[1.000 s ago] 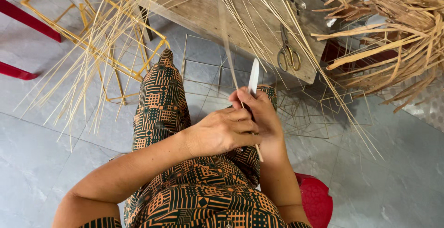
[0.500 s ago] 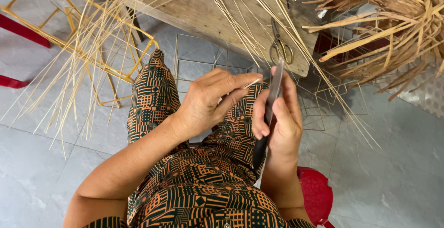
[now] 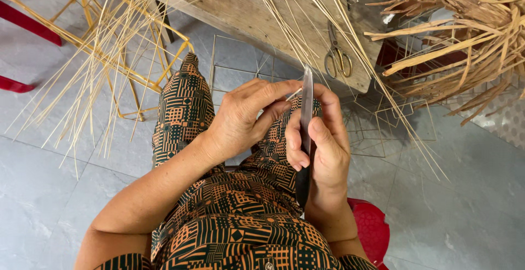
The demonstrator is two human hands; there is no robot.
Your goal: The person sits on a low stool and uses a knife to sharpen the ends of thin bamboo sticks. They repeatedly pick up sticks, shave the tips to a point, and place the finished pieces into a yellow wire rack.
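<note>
Both hands meet over the lap: left hand pinching with fingertips to the right, right hand curled shut, wrist bent.

Two hands are in view above the patterned lap, the left hand and the right hand, with one long knife between them. Beyond the knife, one wooden bench carries one pair of scissors and thin bamboo slivers too many to count. Left of the bench stands one yellow wire frame; right of it lies one heap of brown strips.
</note>
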